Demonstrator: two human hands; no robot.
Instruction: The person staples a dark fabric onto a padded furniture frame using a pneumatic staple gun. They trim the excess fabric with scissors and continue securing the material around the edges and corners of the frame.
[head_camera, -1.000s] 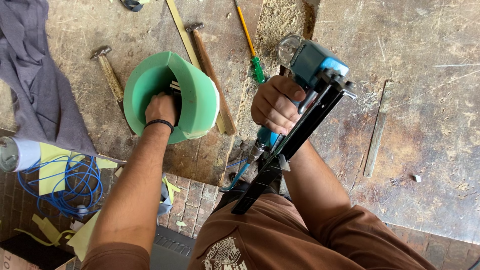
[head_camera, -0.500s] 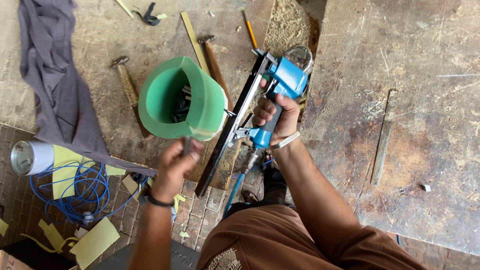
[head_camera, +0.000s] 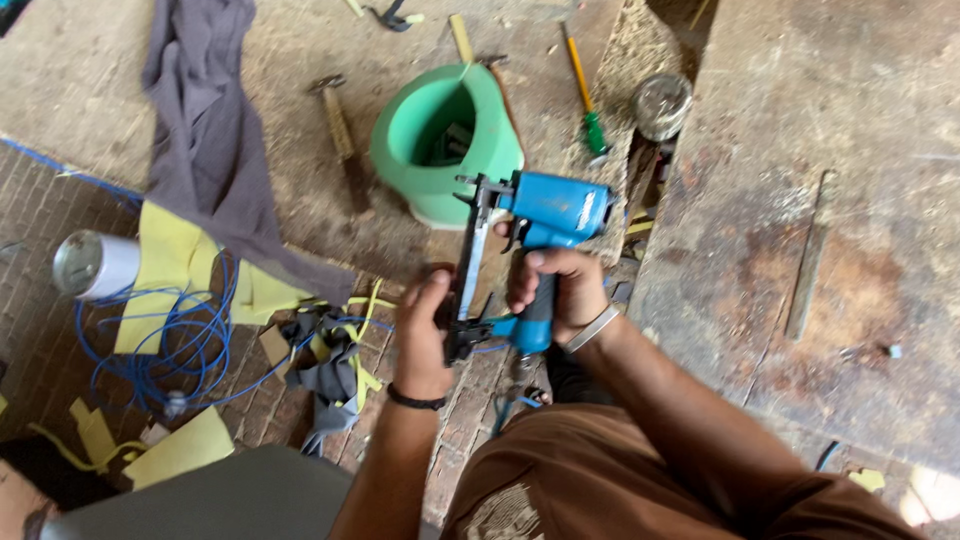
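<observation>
Right hand (head_camera: 553, 288): closed around the grip of the blue pneumatic stapler (head_camera: 535, 250), index finger near the trigger
Left hand (head_camera: 427, 325): fingers clamped on the rear end of the stapler's black magazine rail (head_camera: 468, 270)
Stapler position: held in the air above the worktop (head_camera: 820, 200) edge, body uppermost, magazine running down toward the person
Green foam cylinder (head_camera: 445, 140): on the worktop just beyond the stapler, open end up
Hammer (head_camera: 338, 125): lying left of the cylinder
Grey cloth (head_camera: 205, 120): draped over the worktop edge
Screwdriver (head_camera: 585, 95): green handle, right of the cylinder
Blue wire (head_camera: 170, 345): coiled on the brick floor among yellow foam scraps (head_camera: 170, 255)
</observation>
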